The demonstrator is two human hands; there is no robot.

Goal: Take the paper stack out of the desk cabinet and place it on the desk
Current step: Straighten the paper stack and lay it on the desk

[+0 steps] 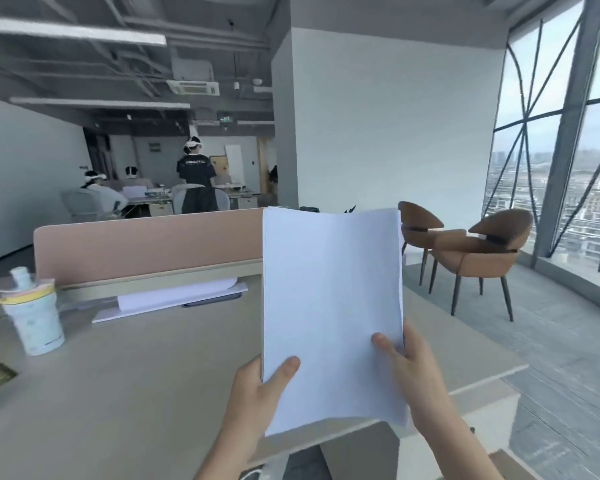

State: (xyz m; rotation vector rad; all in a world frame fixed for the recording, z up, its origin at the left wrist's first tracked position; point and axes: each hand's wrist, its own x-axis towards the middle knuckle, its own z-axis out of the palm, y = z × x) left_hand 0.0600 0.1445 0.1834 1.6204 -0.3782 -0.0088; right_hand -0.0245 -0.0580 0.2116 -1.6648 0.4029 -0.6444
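the left hand [257,386] and the right hand [409,362] are nearest, both coming up from the bottom of the view and both pinching the paper stack [331,306]. each thumb is pressed flat on the facing sheet, the left on the lower left edge, the right on the lower right edge, with the fingers hidden behind the sheets. the stack is held up in the air, nearly upright, over the near right part of the desk [136,375] and not touching it. it is already out of the cabinet, so what is left is to lay it down.

it looks light and thin, a modest sheaf of plain white sheets. the top edge dips in the middle and the bottom edge curves, so i judge it limp rather than stiff; held by one corner it would likely droop and fan. loose sheets can slide on each other, so a grip on two opposite edges, as now, seems the safe one. the bare desk surface in front of the hands looks like open room, clear of the lidded cup [32,306] near the left edge and the papers [174,297] lying by the back divider [146,244].
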